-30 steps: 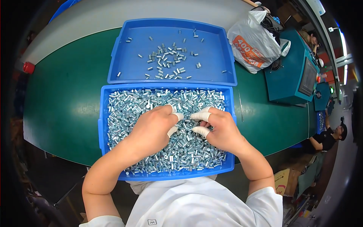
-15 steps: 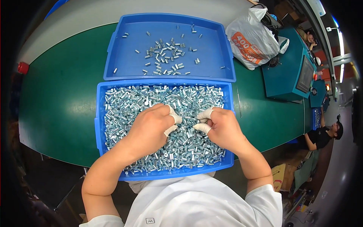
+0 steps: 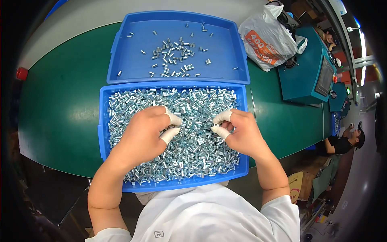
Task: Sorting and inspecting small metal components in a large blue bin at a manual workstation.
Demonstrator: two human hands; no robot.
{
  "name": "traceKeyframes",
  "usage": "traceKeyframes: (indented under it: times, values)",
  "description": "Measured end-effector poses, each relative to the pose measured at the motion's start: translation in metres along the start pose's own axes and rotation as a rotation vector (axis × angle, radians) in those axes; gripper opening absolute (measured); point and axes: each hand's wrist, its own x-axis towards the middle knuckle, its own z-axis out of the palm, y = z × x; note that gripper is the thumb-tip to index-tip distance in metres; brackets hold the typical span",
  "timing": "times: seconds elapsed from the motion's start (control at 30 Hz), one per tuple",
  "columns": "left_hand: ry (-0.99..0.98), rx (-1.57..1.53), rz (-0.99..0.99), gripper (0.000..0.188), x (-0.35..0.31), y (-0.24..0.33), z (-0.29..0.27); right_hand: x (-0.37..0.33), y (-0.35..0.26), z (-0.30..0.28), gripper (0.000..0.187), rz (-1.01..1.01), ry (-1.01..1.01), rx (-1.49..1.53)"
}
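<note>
On the table (image 3: 60, 105), the far tray (image 3: 129, 60) sits behind the near tray (image 3: 185, 185). A heap of parts (image 3: 193, 155) fills the near one, and loose parts (image 3: 174, 56) lie in the far one. The left hand (image 3: 147, 131) is over the heap's left side, the right hand (image 3: 244, 134) over its right. A rod (image 3: 253, 104) lies right of the near tray. Right of the far tray is a bag (image 3: 268, 42), then a machine (image 3: 300, 80).

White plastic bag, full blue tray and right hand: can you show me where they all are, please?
White plastic bag (image 3: 265, 45): head view, on the orange patch on its side.
Full blue tray (image 3: 103, 125): head view, on its left wall.
Right hand (image 3: 244, 131): head view, on the back of the hand.
</note>
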Motion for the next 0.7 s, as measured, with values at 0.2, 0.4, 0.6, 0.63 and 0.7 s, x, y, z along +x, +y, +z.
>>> traceKeyframes:
  times: [0.2, 0.4, 0.6, 0.63, 0.7]
  values:
    - [-0.113, 0.21, 0.028, 0.017, -0.005, 0.003, 0.006, 0.006, 0.008, 0.002, 0.018, -0.154, 0.005, -0.176]
    - [-0.058, 0.171, -0.013, 0.021, -0.004, 0.004, 0.018, 0.01, 0.012, 0.008, 0.019, -0.237, 0.038, -0.183]
    - [-0.092, 0.191, 0.039, 0.016, -0.003, -0.002, 0.022, 0.01, 0.012, 0.011, 0.018, -0.196, 0.024, -0.068]
    - [-0.086, 0.185, 0.046, 0.015, -0.003, -0.002, 0.022, 0.011, 0.012, 0.013, 0.018, -0.198, 0.029, -0.064]
    - [-0.075, 0.196, 0.064, 0.014, -0.002, -0.003, 0.024, 0.014, 0.013, 0.017, 0.018, -0.284, 0.085, -0.072]
